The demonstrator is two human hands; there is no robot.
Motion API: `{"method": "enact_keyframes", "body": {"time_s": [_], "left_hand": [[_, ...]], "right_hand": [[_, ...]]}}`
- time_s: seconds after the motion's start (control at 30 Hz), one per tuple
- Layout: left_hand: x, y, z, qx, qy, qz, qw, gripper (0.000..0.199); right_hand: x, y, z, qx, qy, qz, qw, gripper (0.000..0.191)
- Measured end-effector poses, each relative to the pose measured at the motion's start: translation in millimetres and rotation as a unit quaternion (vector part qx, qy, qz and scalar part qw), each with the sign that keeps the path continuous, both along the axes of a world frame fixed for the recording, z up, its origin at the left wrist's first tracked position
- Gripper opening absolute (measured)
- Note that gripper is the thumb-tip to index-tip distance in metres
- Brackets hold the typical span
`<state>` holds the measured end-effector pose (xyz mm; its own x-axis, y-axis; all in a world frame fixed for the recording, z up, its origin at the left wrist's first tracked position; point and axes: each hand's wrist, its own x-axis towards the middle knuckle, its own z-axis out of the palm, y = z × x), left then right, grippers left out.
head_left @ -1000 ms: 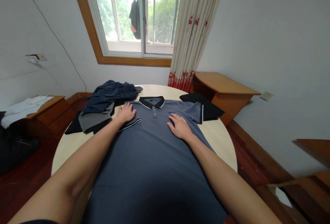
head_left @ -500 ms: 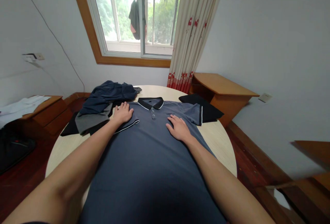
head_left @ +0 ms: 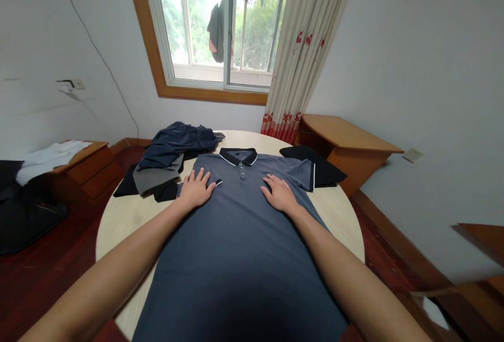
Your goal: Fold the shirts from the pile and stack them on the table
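Observation:
A dark grey polo shirt (head_left: 240,237) with a black, white-edged collar lies spread face up on the round pale table (head_left: 118,221), its collar toward the window. My left hand (head_left: 196,189) rests flat with fingers spread on the shirt's left sleeve area, which is folded inward; the hand covers part of the sleeve. On the chest, just below the small logo, my right hand (head_left: 279,193) lies palm down with its fingers apart. Neither hand grips the cloth. The sleeve on the right side points outward.
A heap of navy and grey clothes (head_left: 177,145) lies at the table's back left. Folded black cloth (head_left: 325,168) is at the right edge. Beyond stand a wooden desk (head_left: 350,132), a curtain (head_left: 303,53) and a low cabinet (head_left: 88,168) with white cloth.
My left hand has moved down toward me over the folded sleeve, its fingers spreading wider. My right hand stays at the chest. The whole view has shifted slightly.

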<state>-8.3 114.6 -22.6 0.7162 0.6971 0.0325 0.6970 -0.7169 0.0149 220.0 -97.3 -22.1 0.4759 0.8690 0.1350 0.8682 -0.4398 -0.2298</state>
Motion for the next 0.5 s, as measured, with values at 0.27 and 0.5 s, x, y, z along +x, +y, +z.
{"method": "enact_keyframes", "body": {"time_s": [0.27, 0.5], "left_hand": [[-40, 16, 24.9, -0.042, -0.005, 0.047, 0.998, 0.063], [-65, 46, 44.2, -0.084, -0.038, 0.08, 0.993, 0.031]], "right_hand": [[1, 0, -2.9, 0.002, -0.006, -0.004, 1.0, 0.05], [6, 1, -7.3, 0.009, -0.008, 0.002, 1.0, 0.051]]}}
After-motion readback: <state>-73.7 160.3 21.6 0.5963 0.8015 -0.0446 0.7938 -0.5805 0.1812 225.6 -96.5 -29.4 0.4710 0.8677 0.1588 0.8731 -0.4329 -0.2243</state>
